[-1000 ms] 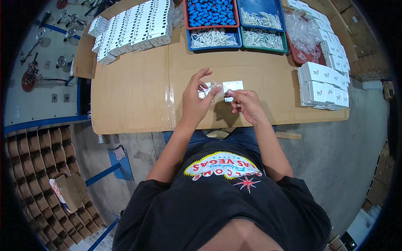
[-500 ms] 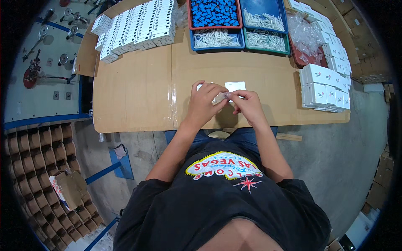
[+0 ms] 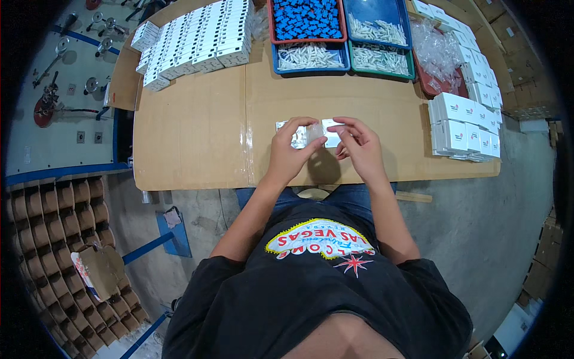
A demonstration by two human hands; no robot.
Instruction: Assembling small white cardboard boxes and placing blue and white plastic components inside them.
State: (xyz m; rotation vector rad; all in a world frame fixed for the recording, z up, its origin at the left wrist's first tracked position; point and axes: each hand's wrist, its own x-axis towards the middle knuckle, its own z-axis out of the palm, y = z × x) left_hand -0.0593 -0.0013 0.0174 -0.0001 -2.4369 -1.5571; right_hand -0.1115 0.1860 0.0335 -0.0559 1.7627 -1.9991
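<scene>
Compared with a second ago, the left hand (image 3: 291, 152) has dropped from its raised, spread pose onto the table (image 3: 197, 137), and both hands now sit level, side by side. Left hand and right hand (image 3: 359, 148) meet over a small clear bag (image 3: 313, 134), fingertips pinched on it from either side; the bag lies just above a white card (image 3: 330, 133) flat on the cardboard, near the table's front edge. Both wrists are bent down, forearms coming up from the lower edge. To the right, a stack of white boxes (image 3: 459, 128) stands well apart. Farther back, a red tray (image 3: 307, 21) holds blue parts, a blue tray (image 3: 311, 58) holds white parts, and a green tray (image 3: 381, 60) holds more white parts. At far left, rows of white boxes (image 3: 194, 36) stand packed together.
</scene>
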